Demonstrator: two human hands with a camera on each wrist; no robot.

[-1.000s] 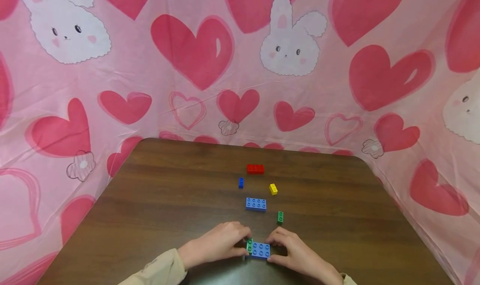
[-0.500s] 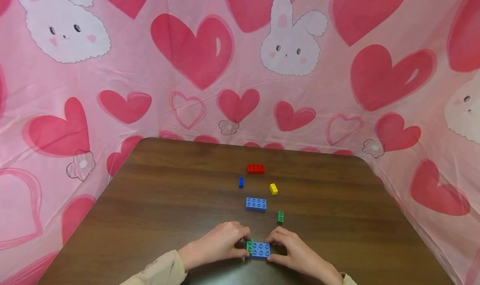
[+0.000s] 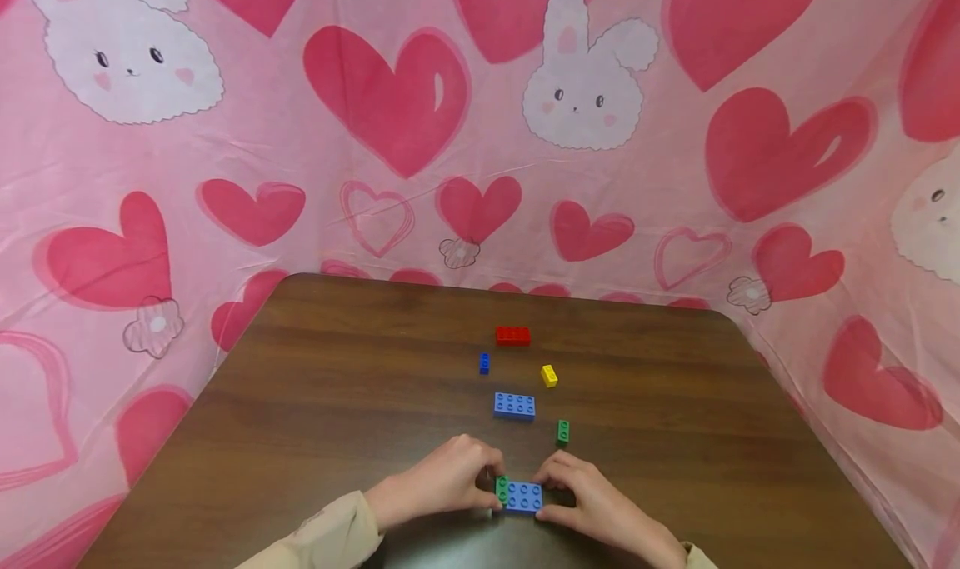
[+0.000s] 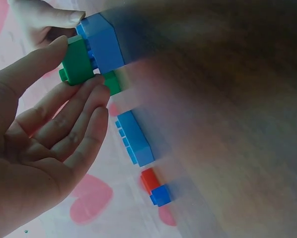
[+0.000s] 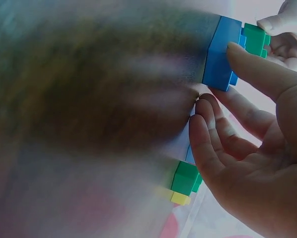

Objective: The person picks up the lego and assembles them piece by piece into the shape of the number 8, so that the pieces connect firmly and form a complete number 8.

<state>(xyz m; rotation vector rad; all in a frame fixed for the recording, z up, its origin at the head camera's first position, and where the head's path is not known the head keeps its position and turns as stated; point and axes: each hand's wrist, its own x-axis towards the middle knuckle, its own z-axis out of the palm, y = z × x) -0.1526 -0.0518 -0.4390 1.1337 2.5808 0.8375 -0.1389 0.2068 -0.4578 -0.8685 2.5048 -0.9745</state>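
Heart-printed pink fabric [image 3: 360,148] behind a dark brown wood-grain worktop [image 3: 337,386]. Nearest, resting on the worktop, a light-blue rectangular plastic brick [image 3: 525,496], its right end pinched in the grip of the right hand [image 3: 588,501]. Over its left-end studs, a small green plastic brick [image 3: 502,491], pinched in the grip of the left hand [image 3: 450,476]. Beyond, near to far: another small green plastic brick [image 3: 563,432], a second light-blue rectangular plastic brick [image 3: 514,405], a small yellow plastic brick [image 3: 550,376], a small dark-blue plastic brick [image 3: 484,363], a red rectangular plastic brick [image 3: 513,336].

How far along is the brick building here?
Done: a green brick sits across one end of a blue brick. In hand: left hand pinches the green, right hand the blue; studs show between them, so seating seems unfinished. Possibly remaining: five loose bricks farther out.
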